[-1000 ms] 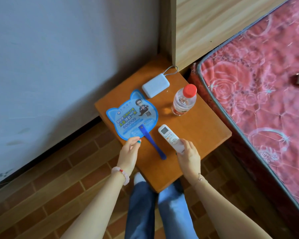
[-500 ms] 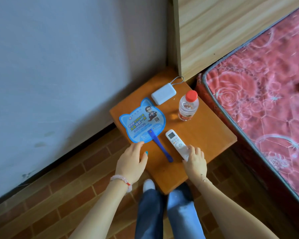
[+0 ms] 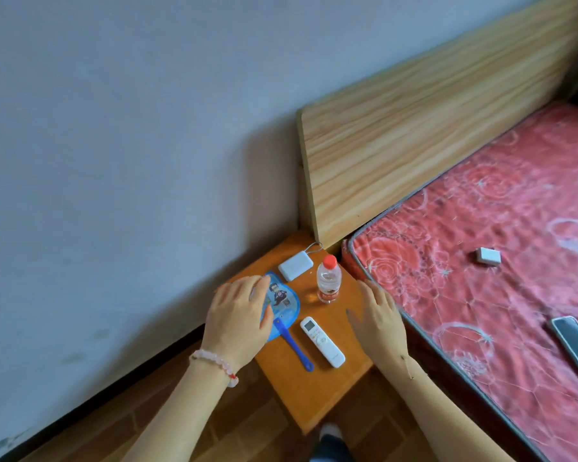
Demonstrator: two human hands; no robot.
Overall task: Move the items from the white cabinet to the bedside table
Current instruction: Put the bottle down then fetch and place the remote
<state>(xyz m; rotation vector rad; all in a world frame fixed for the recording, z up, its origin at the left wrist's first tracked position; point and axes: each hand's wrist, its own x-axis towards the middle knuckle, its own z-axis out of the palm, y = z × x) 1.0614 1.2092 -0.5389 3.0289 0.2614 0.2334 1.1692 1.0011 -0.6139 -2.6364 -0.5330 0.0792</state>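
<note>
Both grips released, nothing held: I see left hand (image 3: 237, 320) and right hand (image 3: 377, 320) flat, fingers spread, above the surface (image 3: 317, 400).

Left hand covers the wall-side part of the blue fan (image 3: 282, 303); whether it touches I can't tell. Fan's handle points to the near edge. Right hand is over the bed-side edge, apart from the items. White remote (image 3: 321, 341) lies flat just beside the fan handle, toward the near bed-side corner. Water bottle (image 3: 328, 283), red cap, stands upright near the bed-side edge. White power bank (image 3: 295, 270) with a cord loop lies by the far corner, next to the headboard (image 3: 431, 151). On the bed (image 3: 481, 311): a phone (image 3: 574, 345) and a small white box (image 3: 488, 256), well apart from the surface.
</note>
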